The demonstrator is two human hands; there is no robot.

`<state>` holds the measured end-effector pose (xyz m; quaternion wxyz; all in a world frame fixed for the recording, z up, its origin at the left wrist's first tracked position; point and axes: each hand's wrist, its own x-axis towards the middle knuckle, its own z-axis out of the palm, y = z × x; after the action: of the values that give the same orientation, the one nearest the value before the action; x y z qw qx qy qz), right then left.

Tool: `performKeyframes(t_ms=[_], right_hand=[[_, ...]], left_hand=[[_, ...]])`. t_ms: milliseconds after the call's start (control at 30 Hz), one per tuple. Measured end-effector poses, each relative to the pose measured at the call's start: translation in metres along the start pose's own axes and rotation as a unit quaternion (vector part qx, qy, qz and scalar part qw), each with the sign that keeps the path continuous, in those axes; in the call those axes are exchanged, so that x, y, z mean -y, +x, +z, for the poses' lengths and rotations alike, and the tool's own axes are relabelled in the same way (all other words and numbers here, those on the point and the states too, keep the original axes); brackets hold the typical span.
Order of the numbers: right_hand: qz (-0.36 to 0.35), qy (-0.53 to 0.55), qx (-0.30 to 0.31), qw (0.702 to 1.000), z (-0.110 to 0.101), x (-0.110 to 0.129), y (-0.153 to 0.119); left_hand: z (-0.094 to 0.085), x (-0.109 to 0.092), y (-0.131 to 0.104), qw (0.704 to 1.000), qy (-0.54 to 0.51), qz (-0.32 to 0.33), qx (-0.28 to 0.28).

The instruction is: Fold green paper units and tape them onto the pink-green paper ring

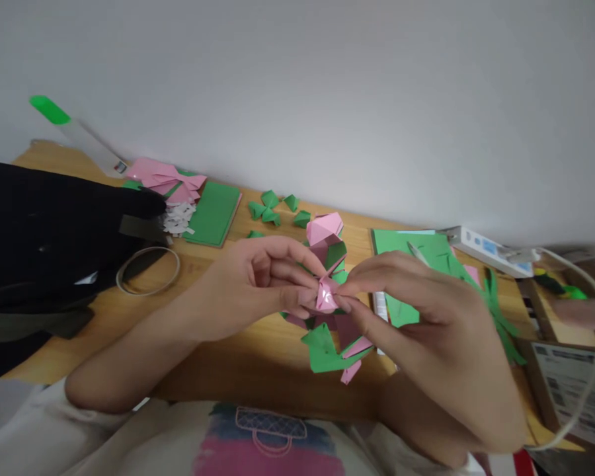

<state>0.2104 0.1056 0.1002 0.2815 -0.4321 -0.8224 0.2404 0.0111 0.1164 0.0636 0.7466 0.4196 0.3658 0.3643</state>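
Between my two hands, near the middle of the view, is a small folded pink paper piece (326, 295). My left hand (258, 281) pinches it from the left with thumb and forefinger. From the right, the thumb and forefinger of my right hand (416, 311) pinch its other side. Just behind and below the fingers are folded green paper (327, 354) and pink folded paper (324, 228), partly hidden by my hands. Whether the held piece is joined to them I cannot tell.
Small green folded pieces (269, 210) lie beyond my left hand. Left are a green paper stack (213, 213), white scraps (178, 218), a tape ring (123, 277) and a black bag (54, 244). Right are green sheets (401, 244) and a power strip (490, 251) with a white cable.
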Motion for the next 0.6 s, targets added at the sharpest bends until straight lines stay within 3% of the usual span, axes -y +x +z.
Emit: performKeyframes(t_ms=[600], right_hand=[[0.008, -0.002, -0.005, 1.000, 0.0004, 0.0000, -0.0018]], left_hand=[[0.0015, -0.0015, 0.0011, 1.000, 0.021, 0.011, -0.019]])
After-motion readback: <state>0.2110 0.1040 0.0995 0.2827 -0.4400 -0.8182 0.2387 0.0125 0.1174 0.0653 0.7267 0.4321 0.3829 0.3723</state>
